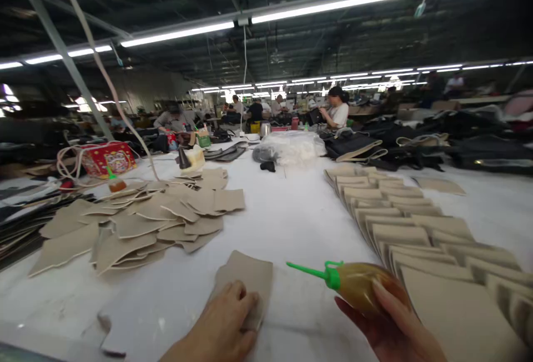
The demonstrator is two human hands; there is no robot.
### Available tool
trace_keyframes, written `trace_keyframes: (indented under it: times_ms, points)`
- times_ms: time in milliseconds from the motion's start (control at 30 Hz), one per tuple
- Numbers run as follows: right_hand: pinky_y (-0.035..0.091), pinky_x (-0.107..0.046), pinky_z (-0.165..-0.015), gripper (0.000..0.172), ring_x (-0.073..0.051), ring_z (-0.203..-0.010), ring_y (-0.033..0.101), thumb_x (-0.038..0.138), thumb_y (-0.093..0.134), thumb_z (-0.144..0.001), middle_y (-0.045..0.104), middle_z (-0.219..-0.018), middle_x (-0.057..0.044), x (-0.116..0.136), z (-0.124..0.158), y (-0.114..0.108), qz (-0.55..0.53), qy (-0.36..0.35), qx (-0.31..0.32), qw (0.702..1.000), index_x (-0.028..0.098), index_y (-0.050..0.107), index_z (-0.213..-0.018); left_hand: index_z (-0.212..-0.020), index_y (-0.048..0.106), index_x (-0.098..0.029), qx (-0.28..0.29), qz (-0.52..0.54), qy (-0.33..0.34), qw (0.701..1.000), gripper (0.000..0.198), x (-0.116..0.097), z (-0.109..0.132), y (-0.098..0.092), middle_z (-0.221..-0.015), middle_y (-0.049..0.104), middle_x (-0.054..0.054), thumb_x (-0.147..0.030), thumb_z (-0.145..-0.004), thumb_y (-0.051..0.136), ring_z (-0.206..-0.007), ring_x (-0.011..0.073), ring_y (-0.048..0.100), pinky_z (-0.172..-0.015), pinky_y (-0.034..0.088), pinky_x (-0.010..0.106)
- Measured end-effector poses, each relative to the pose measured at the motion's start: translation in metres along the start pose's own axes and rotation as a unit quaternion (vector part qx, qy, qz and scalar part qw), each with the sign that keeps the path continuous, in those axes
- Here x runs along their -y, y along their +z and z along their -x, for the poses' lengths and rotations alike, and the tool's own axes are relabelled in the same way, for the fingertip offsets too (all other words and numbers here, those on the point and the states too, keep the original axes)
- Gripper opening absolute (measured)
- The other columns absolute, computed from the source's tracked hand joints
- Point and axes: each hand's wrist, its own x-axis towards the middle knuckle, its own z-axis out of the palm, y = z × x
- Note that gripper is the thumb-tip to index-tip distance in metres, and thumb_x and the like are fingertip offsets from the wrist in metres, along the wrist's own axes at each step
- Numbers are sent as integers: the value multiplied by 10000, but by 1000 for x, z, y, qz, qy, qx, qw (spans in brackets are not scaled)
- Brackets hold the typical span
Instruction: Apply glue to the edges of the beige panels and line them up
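Note:
My left hand (222, 323) lies on a beige cut piece (250, 276) at the near edge of the white table (287, 212), fingers curled and pressing it down. My right hand (385, 326) is wrapped round an amber squeeze bottle (360, 287) with a green nozzle that points left, over the table. To the right of the bottle, beige pieces lie in overlapping rows (408, 223). A loose heap of the same pieces (145, 220) spreads on the left.
A second small bottle with a green tip (115, 182) stands by the heap, near a red box (108, 157). A clear plastic bag (291, 147) and dark bags (366, 145) lie farther back. Several people work at distant tables.

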Motion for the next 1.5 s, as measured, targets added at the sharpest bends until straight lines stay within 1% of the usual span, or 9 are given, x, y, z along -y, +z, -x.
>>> trace_keyframes:
  times_ms: [67,133,267,433,733,833,1033,1333,1500]
  points:
    - [571,-370,-767,428,-259,-944,649,329,795,-663,699,-1033,-75,-1,7,7,62,-31,15,997,216,633,-1043,-1236,535,-246,6,12,-29,999,461,-5,9,5,-1156,548,77,-364,-790,527,-1075,231,508,-929,401,322]
    - [558,-328,-777,466,-250,-954,631,353,794,-661,684,-1026,-83,-3,9,9,123,-51,38,990,197,615,-1062,-1262,510,-214,-13,-2,-50,999,465,-10,6,9,-1154,544,94,-362,-822,489,-1086,242,501,-937,392,337]
    - [529,-342,-814,511,-244,-921,616,380,799,-645,663,-954,-52,-6,11,6,219,-103,24,970,210,585,-1077,-1157,550,-152,-21,-63,-71,995,379,-21,-14,8,-1103,553,125,-252,-795,497,-1034,268,530,-873,426,361]
    - [536,-341,-730,531,-233,-790,627,334,832,-589,655,-864,-29,-6,17,10,228,-153,8,962,204,596,-1047,-1037,568,-125,8,-96,-76,992,277,-32,-25,-2,-1072,572,149,-231,-787,511,-981,276,576,-828,448,370]
    - [461,-304,-719,485,-221,-787,604,438,726,-714,629,-870,-4,-7,6,15,424,-214,78,877,230,508,-1094,-986,590,-128,-8,-140,-93,986,308,-44,-40,2,-998,627,145,-154,-692,505,-923,285,620,-789,483,386]
    - [459,-317,-729,487,-214,-774,597,429,697,-746,609,-883,-1,-8,0,15,464,-218,108,851,240,462,-1128,-1025,598,-140,-7,-156,-78,985,325,-39,-43,0,-988,644,135,-116,-745,435,-901,268,631,-773,488,374]
    - [464,-331,-758,483,-208,-803,589,392,679,-772,589,-954,-12,-12,-12,15,497,-247,133,821,261,426,-1162,-1334,450,-300,-37,-105,-30,993,623,-13,-41,-2,-1083,654,67,-104,-748,378,-967,244,624,-816,473,379]
    - [451,-337,-874,480,-223,-990,568,317,689,-778,568,-1123,-36,-23,-26,28,541,-312,207,753,270,433,-1182,-1301,495,-314,-42,-75,-33,996,571,-18,-37,-2,-1010,679,76,-147,-774,351,-906,263,643,-779,471,398]
    - [465,-316,-821,465,-201,-929,568,266,659,-803,563,-1070,-34,-25,-27,35,564,-334,249,713,267,415,-1199,-1270,498,-325,-58,-68,-25,996,541,-14,-36,2,-937,670,62,-153,-776,363,-836,243,650,-722,467,361]
